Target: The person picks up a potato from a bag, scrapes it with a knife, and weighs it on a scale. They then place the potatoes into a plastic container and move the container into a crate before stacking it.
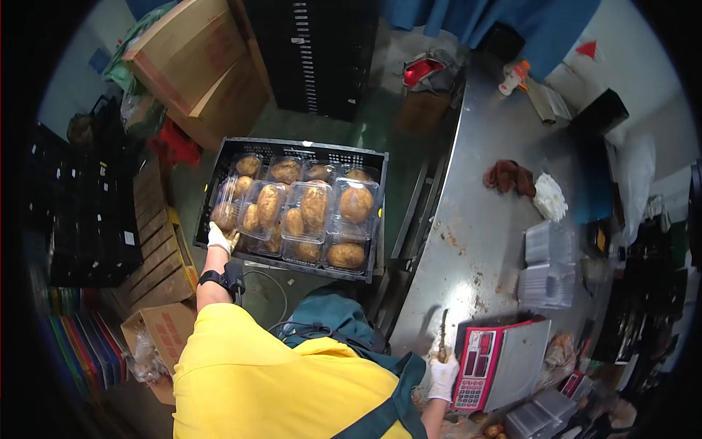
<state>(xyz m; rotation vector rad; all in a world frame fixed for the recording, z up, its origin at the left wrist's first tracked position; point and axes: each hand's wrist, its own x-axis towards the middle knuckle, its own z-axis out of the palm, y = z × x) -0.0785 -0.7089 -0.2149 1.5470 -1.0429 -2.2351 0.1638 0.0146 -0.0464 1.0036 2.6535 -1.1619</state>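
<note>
My left hand (223,238), in a white glove, is at the lower left corner of a black crate (292,266). Its fingers reach over a clear pack of potatoes there; whether they grip it cannot be made out. Clear plastic packs of potatoes (314,205) fill the crate, some lying on top of others. My right hand (443,373), gloved too, rests over the steel table (468,249) with its fingers closed round a thin dark tool (443,333), left of a red and white scale (475,366).
Stacked empty clear trays (547,265), a brown cloth (510,178) and a white cloth (549,197) lie on the table. Black crates (322,58) and cardboard boxes (194,69) stand beyond. A wooden pallet (157,245) is at the left.
</note>
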